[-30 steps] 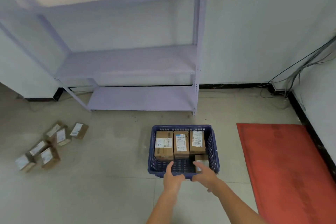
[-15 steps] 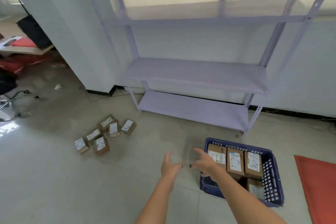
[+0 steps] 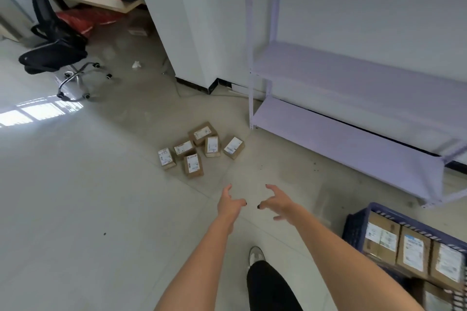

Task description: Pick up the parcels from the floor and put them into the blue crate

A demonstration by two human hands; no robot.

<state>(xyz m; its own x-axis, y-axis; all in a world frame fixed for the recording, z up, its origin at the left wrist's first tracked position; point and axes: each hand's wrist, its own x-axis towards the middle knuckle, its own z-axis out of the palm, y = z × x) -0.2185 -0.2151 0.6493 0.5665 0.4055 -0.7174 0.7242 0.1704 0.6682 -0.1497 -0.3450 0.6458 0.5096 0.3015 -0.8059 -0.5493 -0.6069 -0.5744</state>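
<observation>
Both hands empty, fingers spread: left hand [image 3: 230,206] and right hand [image 3: 276,203] reach side by side toward the six parcels [image 3: 201,148] clustered on the floor [image 3: 88,197], likely pre-shaped to scoop a box. Crate [image 3: 356,227] sits at the right, part-filled, near enough for short carries

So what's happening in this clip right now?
A person is collecting parcels into a blue crate, which already holds several. Both hands are open and holding nothing: the left hand and right hand reach out toward six parcels clustered on the floor beside a shelf. None of those six is touched yet.
</observation>
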